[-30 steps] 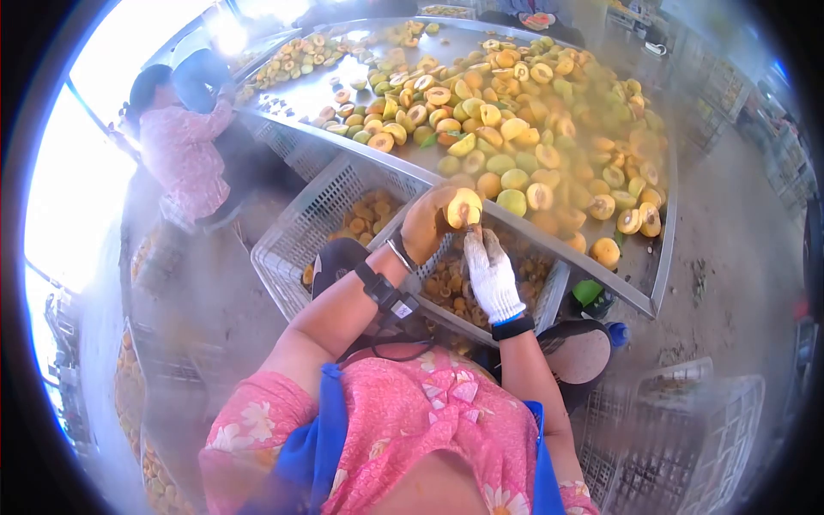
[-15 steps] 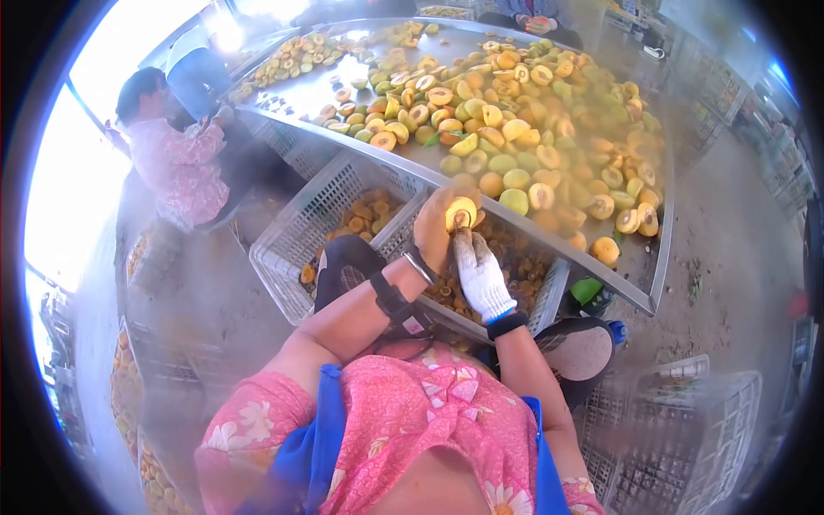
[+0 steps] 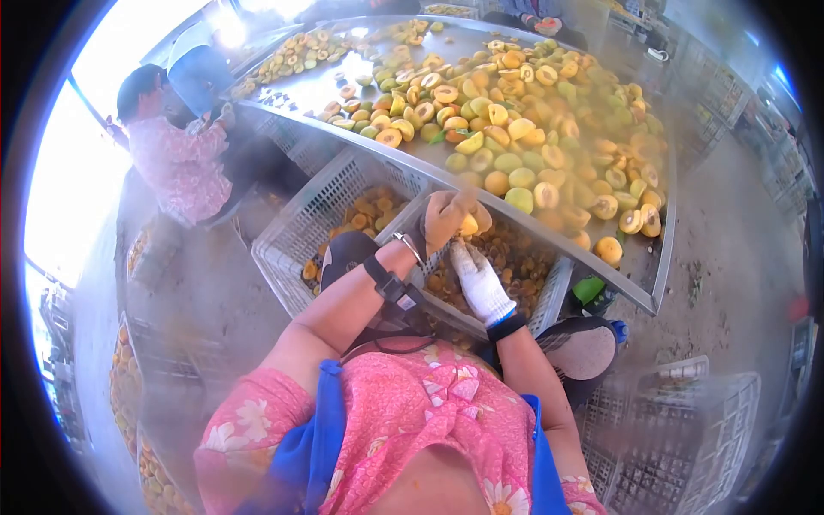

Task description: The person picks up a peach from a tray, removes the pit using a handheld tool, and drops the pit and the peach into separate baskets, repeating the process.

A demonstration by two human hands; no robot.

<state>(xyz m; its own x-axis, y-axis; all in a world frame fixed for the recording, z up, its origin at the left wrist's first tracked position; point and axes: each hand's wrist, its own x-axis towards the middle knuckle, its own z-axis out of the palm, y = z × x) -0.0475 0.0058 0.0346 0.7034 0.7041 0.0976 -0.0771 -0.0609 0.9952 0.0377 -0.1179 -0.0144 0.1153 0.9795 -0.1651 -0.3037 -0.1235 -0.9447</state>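
My bare left hand point(image 3: 445, 220), with a bracelet and a dark band at the wrist, is closed round a yellow peach half point(image 3: 469, 226). It is just off the front edge of the metal table, over a crate. Just below the fruit is my right hand point(image 3: 481, 283), in a white glove with stained fingertips. Its fingers are drawn together close to the fruit; whatever they hold is hidden. Beneath both hands, a crate point(image 3: 554, 296) contains many small brownish pieces point(image 3: 515, 257). Another crate point(image 3: 287, 236) on the left holds orange fruit pieces.
Many whole and halved peaches point(image 3: 520, 177) cover the metal table point(image 3: 481, 193). A person in a pink top point(image 3: 176, 163) sits at the left by the table. Another person's hands point(image 3: 546, 26) show at the far side. Plastic crates point(image 3: 678, 438) stand at the lower right.
My left hand has turned, so the peach's cut face no longer faces me. The right fingertips have dropped slightly away from the fruit.
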